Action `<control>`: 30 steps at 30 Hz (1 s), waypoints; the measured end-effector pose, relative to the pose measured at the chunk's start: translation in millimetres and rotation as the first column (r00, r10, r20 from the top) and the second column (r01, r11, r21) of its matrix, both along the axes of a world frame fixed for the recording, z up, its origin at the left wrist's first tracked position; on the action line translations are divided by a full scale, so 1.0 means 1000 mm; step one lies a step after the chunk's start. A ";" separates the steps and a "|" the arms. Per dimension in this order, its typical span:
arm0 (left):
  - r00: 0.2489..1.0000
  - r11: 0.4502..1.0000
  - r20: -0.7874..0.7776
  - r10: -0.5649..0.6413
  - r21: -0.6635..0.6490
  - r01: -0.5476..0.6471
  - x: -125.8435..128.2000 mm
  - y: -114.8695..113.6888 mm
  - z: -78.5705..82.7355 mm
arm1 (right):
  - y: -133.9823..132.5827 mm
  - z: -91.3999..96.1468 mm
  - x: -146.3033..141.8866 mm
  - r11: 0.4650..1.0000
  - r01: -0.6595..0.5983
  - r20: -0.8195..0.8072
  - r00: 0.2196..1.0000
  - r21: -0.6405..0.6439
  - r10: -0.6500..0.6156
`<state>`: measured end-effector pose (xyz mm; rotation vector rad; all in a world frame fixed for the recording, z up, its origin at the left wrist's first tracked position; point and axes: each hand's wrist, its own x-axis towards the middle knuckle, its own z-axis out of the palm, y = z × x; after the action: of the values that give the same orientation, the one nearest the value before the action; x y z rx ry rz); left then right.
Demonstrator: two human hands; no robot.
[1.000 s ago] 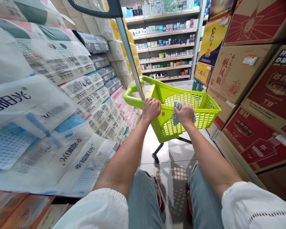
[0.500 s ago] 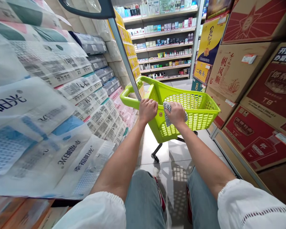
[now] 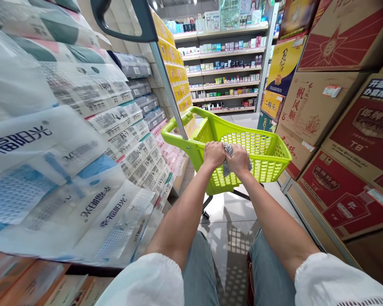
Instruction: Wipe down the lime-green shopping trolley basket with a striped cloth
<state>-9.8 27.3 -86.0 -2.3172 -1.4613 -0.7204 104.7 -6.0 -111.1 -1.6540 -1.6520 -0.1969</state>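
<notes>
A lime-green plastic shopping trolley basket (image 3: 268,159) stands on wheels in the aisle in front of me. My left hand (image 3: 213,154) is closed over the near rim of the basket. Right beside it, my right hand (image 3: 239,159) is closed on a striped grey-and-white cloth (image 3: 227,163), pressed against the same rim. The two hands touch each other. The trolley's grey pull handle (image 3: 124,21) rises on a metal bar (image 3: 167,87) to the upper left.
Stacked packs of tissue paper (image 3: 83,140) fill the left side. Red and brown cartons (image 3: 344,127) are piled on the right. Shelves of small goods (image 3: 223,63) stand at the aisle's far end. The tiled floor (image 3: 230,216) shows between my knees.
My left hand has slid right along the rim until it meets the right hand. The right hand with the cloth has shifted slightly left. The view has tilted a little.
</notes>
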 end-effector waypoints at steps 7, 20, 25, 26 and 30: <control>0.999 0.999 -0.025 -0.048 0.024 0.049 -0.007 -0.002 -0.007 | -0.003 -0.009 0.033 0.999 0.043 0.067 0.997 -0.023 -0.041; 0.999 0.999 -0.025 -0.025 0.029 0.025 -0.013 -0.003 -0.011 | -0.008 -0.006 -0.010 0.998 0.069 0.003 0.998 0.001 -0.069; 0.999 0.999 -0.020 -0.037 0.017 0.037 -0.026 -0.004 -0.009 | -0.009 -0.006 -0.005 1.000 -0.023 0.068 0.997 -0.020 0.024; 0.999 0.999 -0.019 -0.038 0.019 0.038 -0.029 -0.005 -0.009 | -0.010 -0.007 0.001 0.999 -0.024 0.077 0.997 -0.026 0.026; 0.998 0.998 -0.014 -0.054 0.030 0.055 -0.036 -0.004 -0.009 | -0.013 -0.010 0.023 0.997 0.066 0.089 0.994 -0.050 -0.062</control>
<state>-46.3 22.8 -95.3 -2.3424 -1.3768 -0.7352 127.7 -18.7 -121.6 -1.7623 -1.6830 -0.2625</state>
